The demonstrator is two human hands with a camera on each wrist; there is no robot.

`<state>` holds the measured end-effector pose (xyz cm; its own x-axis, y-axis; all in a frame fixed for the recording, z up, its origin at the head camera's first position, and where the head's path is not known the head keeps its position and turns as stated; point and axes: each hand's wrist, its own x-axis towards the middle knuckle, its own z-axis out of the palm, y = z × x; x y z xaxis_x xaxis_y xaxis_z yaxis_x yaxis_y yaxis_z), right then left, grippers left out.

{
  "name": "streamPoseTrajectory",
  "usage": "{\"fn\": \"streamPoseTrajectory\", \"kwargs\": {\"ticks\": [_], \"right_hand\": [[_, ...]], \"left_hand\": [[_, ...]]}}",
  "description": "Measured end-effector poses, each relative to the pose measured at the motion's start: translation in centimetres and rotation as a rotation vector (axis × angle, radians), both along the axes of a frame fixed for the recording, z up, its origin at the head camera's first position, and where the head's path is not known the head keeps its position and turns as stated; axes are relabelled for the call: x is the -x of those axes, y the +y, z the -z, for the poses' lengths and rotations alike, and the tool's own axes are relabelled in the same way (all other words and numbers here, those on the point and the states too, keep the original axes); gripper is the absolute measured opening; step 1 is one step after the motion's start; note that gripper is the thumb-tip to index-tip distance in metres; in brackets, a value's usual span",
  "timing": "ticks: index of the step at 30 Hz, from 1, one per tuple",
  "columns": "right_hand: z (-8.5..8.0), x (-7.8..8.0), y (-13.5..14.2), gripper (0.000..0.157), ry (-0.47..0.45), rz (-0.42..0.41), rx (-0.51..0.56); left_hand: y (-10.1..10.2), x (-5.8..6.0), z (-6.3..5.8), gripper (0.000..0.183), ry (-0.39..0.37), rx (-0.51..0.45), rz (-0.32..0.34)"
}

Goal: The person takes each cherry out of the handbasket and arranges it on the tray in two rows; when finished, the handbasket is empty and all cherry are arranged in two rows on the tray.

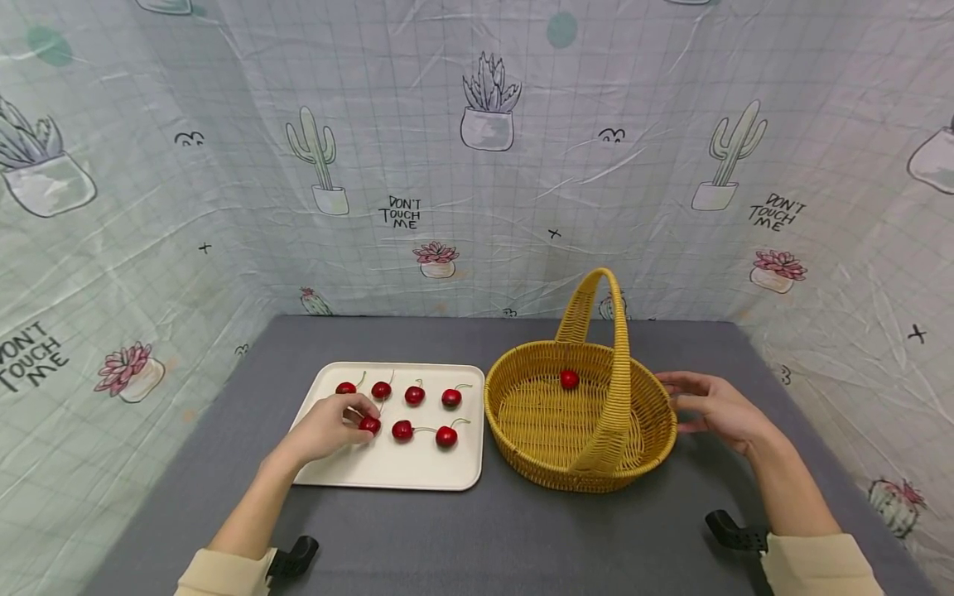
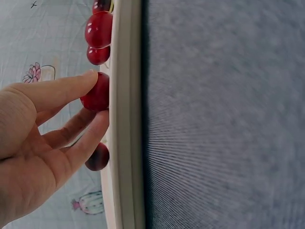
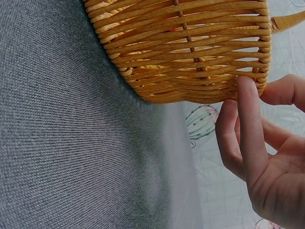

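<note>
My left hand (image 1: 335, 426) is over the left part of a cream tray (image 1: 447, 472), thumb and fingertips pinching a red cherry (image 2: 97, 93) low at the tray. Several more stemmed cherries (image 1: 414, 395) lie around it in two rough rows. Right of the tray stands a yellow wicker basket (image 1: 514, 447) with a tall arched handle; a single cherry (image 1: 570, 379) lies inside, toward the back. At the basket's right side is my right hand (image 1: 719, 410), its loosely extended fingers (image 3: 250, 109) touching the outer wall just under the rim.
Tray and basket stand close side by side on a dark grey tabletop (image 1: 373, 538). A pale cloth printed with potted cacti (image 1: 492, 207) hangs behind and along both sides. The basket handle (image 1: 614, 356) rises in an arch over its opening.
</note>
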<state>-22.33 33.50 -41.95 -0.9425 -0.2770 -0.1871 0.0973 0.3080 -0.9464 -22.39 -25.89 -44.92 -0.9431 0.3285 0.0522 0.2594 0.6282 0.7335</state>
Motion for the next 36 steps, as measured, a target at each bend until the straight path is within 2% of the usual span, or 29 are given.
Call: {"fn": "streamPoseTrajectory", "kwargs": {"ticks": [7, 11, 16, 21, 25, 30, 36], "right_hand": [[0.1, 0.0, 0.0, 0.063, -0.002, 0.0, 0.003], [0.1, 0.0, 0.0, 0.063, -0.004, 0.001, 0.002], [0.1, 0.0, -0.1, 0.063, -0.001, 0.003, -0.001], [0.0, 0.0, 0.0, 0.062, 0.002, 0.001, -0.002], [0.1, 0.1, 0.0, 0.063, 0.004, -0.001, -0.001], [0.1, 0.1, 0.1, 0.063, 0.002, 0.0, 0.001], [0.1, 0.1, 0.0, 0.063, -0.004, 0.005, -0.005]], "left_hand": [[-0.1, -0.1, 0.3, 0.026, 0.015, 0.02, -0.021], [-0.3, -0.1, 0.2, 0.029, 0.017, 0.02, -0.008], [-0.6, 0.1, -0.3, 0.031, 0.039, 0.017, 0.007], [-0.3, 0.2, -1.3, 0.028, 0.074, 0.041, -0.013], [1.2, 0.6, -2.2, 0.022, 0.139, 0.065, -0.055], [4.5, 1.4, -3.3, 0.017, 0.203, 0.049, -0.085], [8.5, 2.5, -4.2, 0.018, 0.2, 0.01, -0.013]]}}
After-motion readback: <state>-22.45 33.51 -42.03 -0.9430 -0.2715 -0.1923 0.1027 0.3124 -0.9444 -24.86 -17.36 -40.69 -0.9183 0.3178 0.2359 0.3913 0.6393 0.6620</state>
